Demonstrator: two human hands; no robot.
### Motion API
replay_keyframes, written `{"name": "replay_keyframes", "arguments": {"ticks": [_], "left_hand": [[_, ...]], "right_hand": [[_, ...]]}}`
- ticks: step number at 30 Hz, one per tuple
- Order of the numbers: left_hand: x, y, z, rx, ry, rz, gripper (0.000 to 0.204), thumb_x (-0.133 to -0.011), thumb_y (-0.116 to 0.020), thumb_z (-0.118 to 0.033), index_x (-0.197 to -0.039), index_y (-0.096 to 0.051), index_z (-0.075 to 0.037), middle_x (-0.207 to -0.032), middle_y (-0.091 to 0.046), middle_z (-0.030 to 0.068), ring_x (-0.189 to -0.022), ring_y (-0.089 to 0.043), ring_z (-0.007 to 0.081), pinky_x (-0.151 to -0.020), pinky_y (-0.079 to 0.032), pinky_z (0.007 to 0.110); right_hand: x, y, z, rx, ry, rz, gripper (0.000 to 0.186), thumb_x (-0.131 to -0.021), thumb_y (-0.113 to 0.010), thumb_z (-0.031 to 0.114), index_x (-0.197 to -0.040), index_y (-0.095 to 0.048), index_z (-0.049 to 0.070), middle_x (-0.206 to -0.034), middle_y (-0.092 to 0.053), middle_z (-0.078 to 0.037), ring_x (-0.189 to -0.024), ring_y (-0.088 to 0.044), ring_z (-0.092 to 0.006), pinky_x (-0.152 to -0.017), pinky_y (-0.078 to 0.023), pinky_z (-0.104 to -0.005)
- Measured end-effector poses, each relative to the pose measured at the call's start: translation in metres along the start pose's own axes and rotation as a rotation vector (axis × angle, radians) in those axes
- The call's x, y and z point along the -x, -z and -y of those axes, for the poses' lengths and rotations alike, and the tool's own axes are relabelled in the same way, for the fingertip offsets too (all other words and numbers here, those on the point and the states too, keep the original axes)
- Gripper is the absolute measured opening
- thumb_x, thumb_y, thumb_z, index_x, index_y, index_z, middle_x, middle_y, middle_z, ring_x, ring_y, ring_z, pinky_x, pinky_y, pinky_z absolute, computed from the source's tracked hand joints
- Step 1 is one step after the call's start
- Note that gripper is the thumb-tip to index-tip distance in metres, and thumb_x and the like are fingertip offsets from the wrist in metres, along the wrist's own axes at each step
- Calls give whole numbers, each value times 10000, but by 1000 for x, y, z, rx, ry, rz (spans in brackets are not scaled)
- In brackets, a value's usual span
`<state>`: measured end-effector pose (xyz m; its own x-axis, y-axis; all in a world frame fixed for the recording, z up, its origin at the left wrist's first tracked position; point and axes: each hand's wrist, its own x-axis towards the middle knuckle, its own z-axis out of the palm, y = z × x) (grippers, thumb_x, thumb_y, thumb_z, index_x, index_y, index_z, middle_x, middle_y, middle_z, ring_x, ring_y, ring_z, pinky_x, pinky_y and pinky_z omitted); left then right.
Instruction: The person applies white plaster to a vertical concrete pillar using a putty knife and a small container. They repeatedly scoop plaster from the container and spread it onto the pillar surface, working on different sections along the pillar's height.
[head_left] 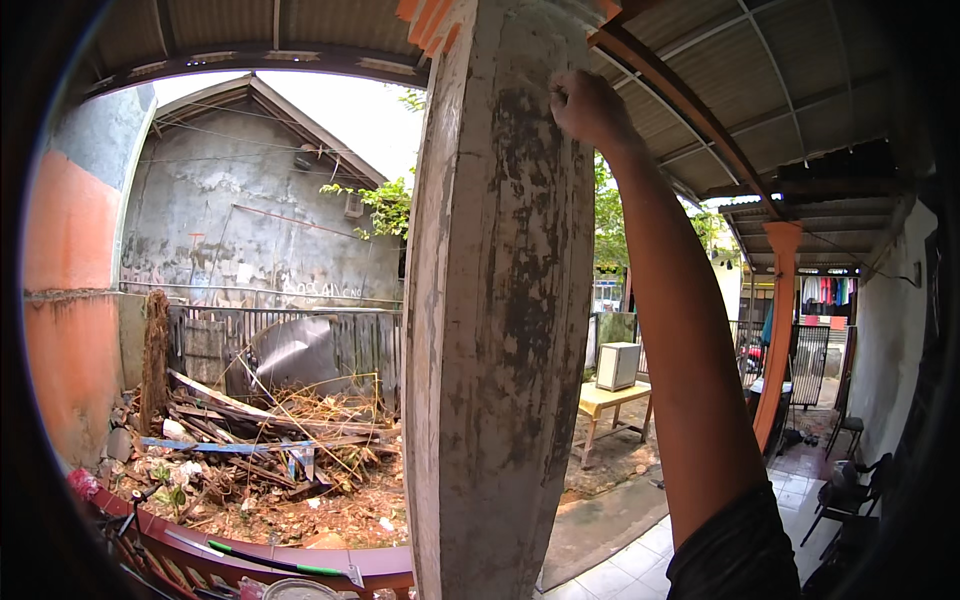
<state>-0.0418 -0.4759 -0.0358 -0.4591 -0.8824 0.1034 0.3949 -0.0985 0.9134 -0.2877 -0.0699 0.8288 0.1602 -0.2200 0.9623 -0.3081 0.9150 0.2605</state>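
A tall weathered concrete pillar (480, 350) fills the middle of the view, its pale surface streaked with dark patches, with orange moulding at its top. My right hand (585, 105) is raised against the upper face of the pillar, its fingers curled closed; whatever they may hold is hidden or too small to make out. My bare forearm runs up to it from a dark sleeve at the lower right. My left hand is out of the picture.
Left lie a debris heap (250, 440), a red-topped low wall (365, 565) and a green-handled tool (260, 558). Right stand a yellow table (605, 398) bearing a boxy object (618, 362), an orange post (780, 330) and dark chairs (850, 500) on tiled floor.
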Motion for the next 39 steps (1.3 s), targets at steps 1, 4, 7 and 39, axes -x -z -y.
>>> {"name": "replay_keyframes", "arguments": {"ticks": [1,4,7,39], "left_hand": [[-1,0,2,12,1,3,252,-1051,-596,-79,-1204,-709,85,-1135,-754,108,-1017,-683,190,-924,-535,300],[-1,1,8,1,-3,3,246,-1049,-601,-71,-1204,-705,90,-1137,-751,105,-1015,-679,183,-918,-536,297],[-1,0,8,-33,-9,8,238,-1046,-610,-58,-1204,-698,97,-1141,-747,100,-1012,-674,172,-911,-537,293],[24,-5,-11,-36,4,-74,248,-1056,-594,-61,-1225,-690,94,-1135,-748,107,-995,-680,184,-888,-543,300]], "right_hand": [[-1,7,0,-12,-12,40,205,-991,-623,234,-1080,-784,144,-1076,-788,-139,-1064,-753,-352,-947,-596,-514],[-14,33,-8,12,18,216,200,-992,-610,227,-1033,-788,144,-990,-787,-145,-1015,-763,-344,-919,-599,-513],[-36,35,-7,17,50,14,189,-987,-607,208,-998,-780,132,-935,-776,-140,-945,-770,-336,-865,-608,-520],[36,-88,50,2,-155,-263,437,-1000,-620,183,-1431,-588,113,-1071,-726,-220,-1003,-739,-430,-860,-603,-557]]}}
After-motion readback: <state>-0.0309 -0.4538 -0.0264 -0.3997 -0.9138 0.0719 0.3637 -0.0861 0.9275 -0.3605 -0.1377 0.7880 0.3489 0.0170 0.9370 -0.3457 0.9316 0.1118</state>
